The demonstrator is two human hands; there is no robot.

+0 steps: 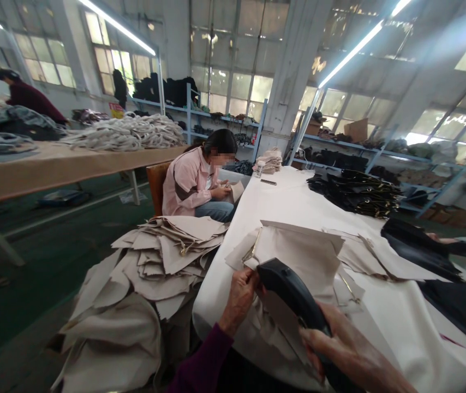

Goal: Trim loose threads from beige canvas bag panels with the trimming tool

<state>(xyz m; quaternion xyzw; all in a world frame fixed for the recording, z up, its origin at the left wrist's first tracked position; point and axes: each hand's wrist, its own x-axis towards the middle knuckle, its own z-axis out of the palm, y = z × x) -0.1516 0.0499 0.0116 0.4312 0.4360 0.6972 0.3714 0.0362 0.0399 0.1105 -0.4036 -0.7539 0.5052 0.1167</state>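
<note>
My right hand [339,341] is wrapped round a black, curved hand-held tool [288,286], which looks like a hot-air gun; its exact kind is unclear. Its blunt head points at the fingers of my left hand [241,295], which pinch the edge of a beige fabric piece [298,248] with a gold zipper [252,246]. The piece lies over the table's near left edge, and part of it hangs down beneath the tool. To its right another gold zipper [350,288] shows on beige fabric.
A tall stack of beige pieces [167,256] stands left of the white table [286,191]. Black zippered pieces [356,191] are piled farther back, near a phone [268,182]. A seated co-worker [187,180] handles beige fabric. Another person's hand [441,238] is at right by a black piece [417,248].
</note>
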